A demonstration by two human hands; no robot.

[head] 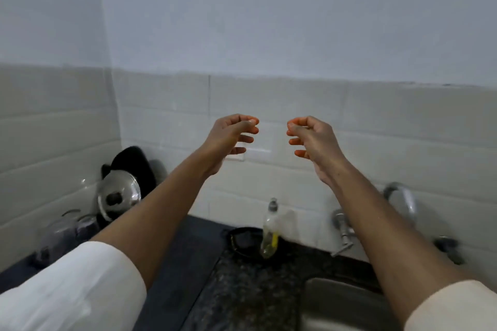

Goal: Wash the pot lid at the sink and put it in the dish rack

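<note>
A shiny steel pot lid (118,197) with a black knob stands tilted on edge at the left, leaning against a black pan (134,166) in the dish rack area. My left hand (232,136) and my right hand (309,138) are both raised in front of the tiled wall, far above the counter. Their fingers are curled and apart, facing each other, and hold nothing. The steel sink (341,303) lies at the lower right, partly behind my right forearm.
A tap (400,196) with its valve (343,228) juts from the wall above the sink. A clear soap bottle (270,231) stands beside a small black dish (243,240) on the dark counter. Glass jars (64,234) sit at the left below the lid.
</note>
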